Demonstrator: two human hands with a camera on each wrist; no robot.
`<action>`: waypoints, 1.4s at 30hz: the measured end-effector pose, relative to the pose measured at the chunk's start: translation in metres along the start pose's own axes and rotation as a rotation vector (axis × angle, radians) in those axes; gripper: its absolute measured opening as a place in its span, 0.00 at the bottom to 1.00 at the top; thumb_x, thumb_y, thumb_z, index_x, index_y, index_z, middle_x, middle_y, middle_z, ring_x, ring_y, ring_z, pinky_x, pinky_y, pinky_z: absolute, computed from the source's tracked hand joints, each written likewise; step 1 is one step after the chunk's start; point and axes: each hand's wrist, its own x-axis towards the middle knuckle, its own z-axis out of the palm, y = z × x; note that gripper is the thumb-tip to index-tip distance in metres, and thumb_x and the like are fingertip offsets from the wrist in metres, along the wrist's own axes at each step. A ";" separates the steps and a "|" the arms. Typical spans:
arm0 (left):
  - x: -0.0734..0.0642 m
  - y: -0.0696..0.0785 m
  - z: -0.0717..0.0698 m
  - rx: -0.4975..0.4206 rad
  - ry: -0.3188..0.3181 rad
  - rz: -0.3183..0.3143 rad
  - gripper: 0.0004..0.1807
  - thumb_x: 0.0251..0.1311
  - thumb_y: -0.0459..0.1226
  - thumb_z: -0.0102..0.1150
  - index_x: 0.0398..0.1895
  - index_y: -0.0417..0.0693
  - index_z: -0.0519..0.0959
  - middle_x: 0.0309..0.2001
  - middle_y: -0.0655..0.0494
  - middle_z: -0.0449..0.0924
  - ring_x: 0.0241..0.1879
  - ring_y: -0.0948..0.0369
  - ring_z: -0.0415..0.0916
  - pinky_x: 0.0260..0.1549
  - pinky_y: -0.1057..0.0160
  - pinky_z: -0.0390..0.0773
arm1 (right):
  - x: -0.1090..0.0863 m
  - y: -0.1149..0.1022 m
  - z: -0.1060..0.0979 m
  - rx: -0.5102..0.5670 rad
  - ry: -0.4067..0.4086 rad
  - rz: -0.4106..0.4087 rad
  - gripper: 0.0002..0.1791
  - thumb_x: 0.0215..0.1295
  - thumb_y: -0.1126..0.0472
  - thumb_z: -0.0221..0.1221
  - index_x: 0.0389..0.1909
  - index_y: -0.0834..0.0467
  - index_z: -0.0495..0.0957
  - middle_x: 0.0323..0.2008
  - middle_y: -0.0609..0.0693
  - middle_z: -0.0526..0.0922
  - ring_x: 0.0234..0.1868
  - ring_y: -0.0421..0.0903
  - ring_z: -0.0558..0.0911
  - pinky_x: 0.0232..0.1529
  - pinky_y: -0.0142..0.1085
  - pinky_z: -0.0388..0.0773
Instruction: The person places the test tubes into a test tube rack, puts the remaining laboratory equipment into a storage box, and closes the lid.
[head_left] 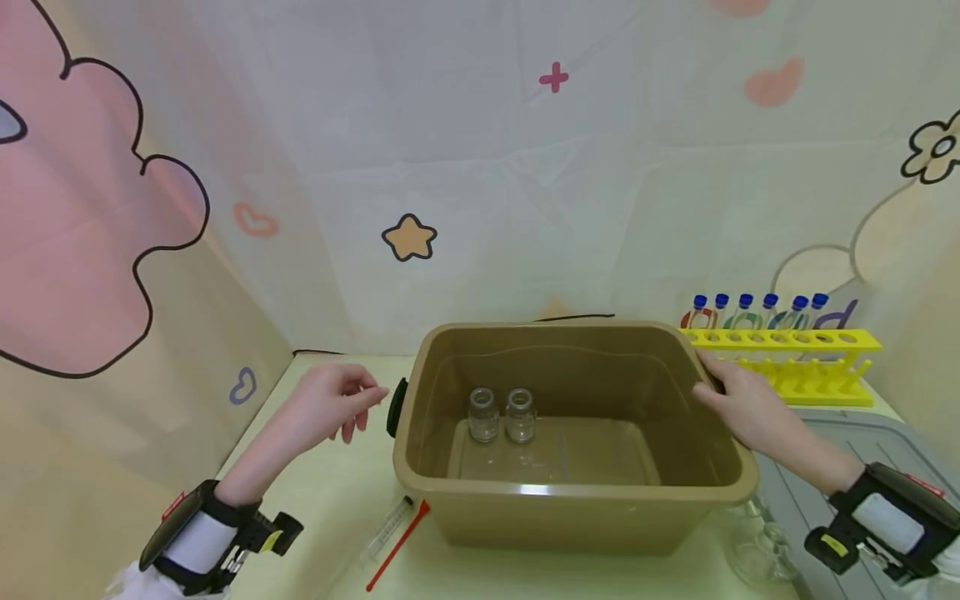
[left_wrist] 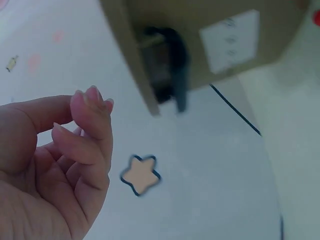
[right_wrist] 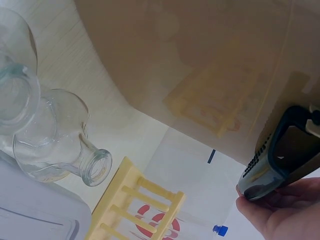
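A brown plastic bin (head_left: 555,518) stands on the table with two small clear glass jars (head_left: 483,415) upright inside it, toward the left. Dark handles are fixed at its two ends. My right hand (head_left: 738,400) grips the dark handle (right_wrist: 280,155) at the right end, fingers around its edge in the right wrist view. Just off the bin's left end, my left hand (head_left: 330,404) hangs in the air with loosely bent fingers and holds nothing. The left handle (left_wrist: 172,60) shows apart from its fingertips in the left wrist view.
Behind the right hand is a yellow test tube rack (head_left: 787,340) with several blue-capped tubes. A clear syringe-like tube (head_left: 387,528) and a red stick (head_left: 397,546) lie front left. Clear glass flasks (right_wrist: 55,135) stand right of the bin, beside a grey tray (head_left: 862,433).
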 end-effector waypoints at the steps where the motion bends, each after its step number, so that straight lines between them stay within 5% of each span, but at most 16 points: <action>1: -0.004 -0.008 0.001 0.004 -0.006 -0.021 0.08 0.60 0.36 0.55 0.25 0.42 0.75 0.14 0.54 0.70 0.10 0.57 0.69 0.09 0.61 0.67 | 0.000 0.000 0.000 -0.004 0.003 0.001 0.30 0.69 0.59 0.44 0.64 0.73 0.49 0.51 0.73 0.67 0.36 0.54 0.76 0.37 0.49 0.73; 9: -0.042 -0.062 0.040 0.063 -0.200 -0.153 0.07 0.52 0.29 0.59 0.23 0.43 0.72 0.15 0.53 0.69 0.11 0.58 0.69 0.10 0.63 0.70 | 0.000 0.000 0.000 -0.013 0.010 0.015 0.30 0.69 0.59 0.44 0.64 0.73 0.50 0.50 0.73 0.68 0.35 0.53 0.76 0.36 0.49 0.73; 14: -0.060 -0.084 0.056 0.075 -0.258 -0.197 0.10 0.45 0.26 0.61 0.21 0.43 0.69 0.14 0.52 0.68 0.11 0.60 0.66 0.10 0.64 0.67 | -0.001 0.000 -0.001 -0.010 0.011 0.014 0.30 0.68 0.59 0.43 0.64 0.73 0.50 0.49 0.72 0.69 0.34 0.52 0.76 0.35 0.48 0.73; 20: -0.066 -0.092 0.066 0.094 -0.264 -0.250 0.13 0.41 0.24 0.64 0.20 0.43 0.68 0.15 0.53 0.67 0.11 0.60 0.65 0.10 0.64 0.67 | 0.000 0.001 -0.001 -0.015 0.019 0.016 0.30 0.68 0.59 0.44 0.64 0.73 0.50 0.50 0.73 0.68 0.36 0.54 0.76 0.36 0.49 0.72; 31: -0.077 -0.106 0.082 0.080 -0.289 -0.244 0.14 0.35 0.20 0.59 0.18 0.42 0.67 0.14 0.55 0.66 0.10 0.62 0.64 0.11 0.66 0.63 | 0.001 0.000 0.001 -0.002 0.011 0.010 0.30 0.69 0.60 0.44 0.64 0.74 0.49 0.51 0.73 0.67 0.36 0.54 0.76 0.37 0.49 0.73; 37: -0.075 -0.106 0.088 0.207 -0.268 -0.321 0.12 0.28 0.20 0.50 0.17 0.44 0.68 0.16 0.55 0.65 0.16 0.60 0.61 0.15 0.65 0.60 | 0.001 0.000 0.000 -0.006 0.014 -0.004 0.30 0.69 0.59 0.44 0.64 0.73 0.49 0.52 0.73 0.66 0.37 0.55 0.75 0.38 0.50 0.72; 42: -0.074 -0.106 0.091 0.221 -0.280 -0.390 0.12 0.29 0.19 0.50 0.18 0.43 0.69 0.18 0.53 0.66 0.18 0.59 0.61 0.17 0.65 0.60 | 0.000 0.002 0.001 0.002 0.016 -0.021 0.29 0.69 0.59 0.44 0.64 0.73 0.50 0.52 0.73 0.66 0.39 0.56 0.75 0.39 0.51 0.72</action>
